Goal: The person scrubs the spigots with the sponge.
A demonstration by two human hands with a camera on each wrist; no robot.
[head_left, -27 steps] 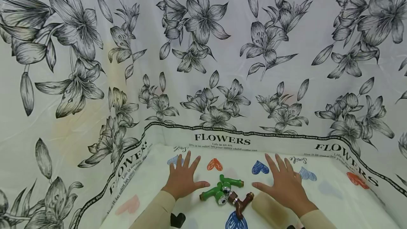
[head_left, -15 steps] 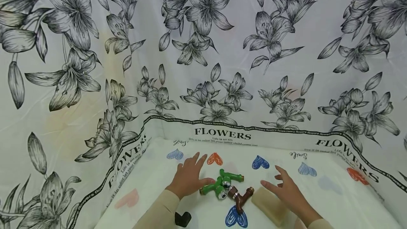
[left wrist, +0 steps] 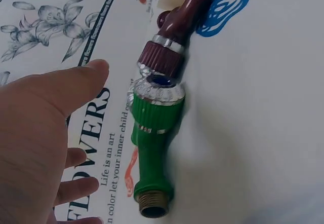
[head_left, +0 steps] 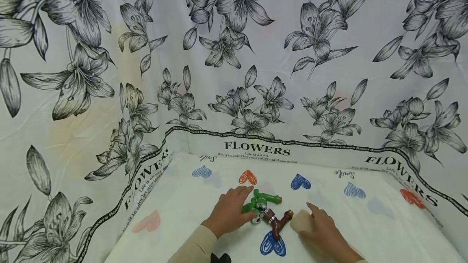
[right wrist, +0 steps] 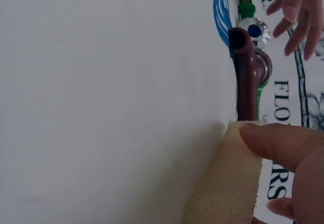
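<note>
Two green plastic taps lie together on the white cloth: the farther tap points right, the nearer tap points left, partly covered by my left hand. That hand hovers over it, thumb and fingers spread. Against their chrome collars lies a brown tap, also seen in the left wrist view below a green tap. My right hand reaches over a beige sponge block. In the right wrist view its thumb rests on the sponge, while a fingertip stands apart from it; the other fingers are mostly hidden.
The cloth is printed with coloured hearts, one a blue heart beside the brown tap. A flower-printed curtain rises behind and at the sides. Part of a black heart shows near the left sleeve.
My left hand has moved right and nearer, over the nearer green tap. My right hand has come down and left to the sponge, fingers drawing together. The head view has tilted down slightly.
</note>
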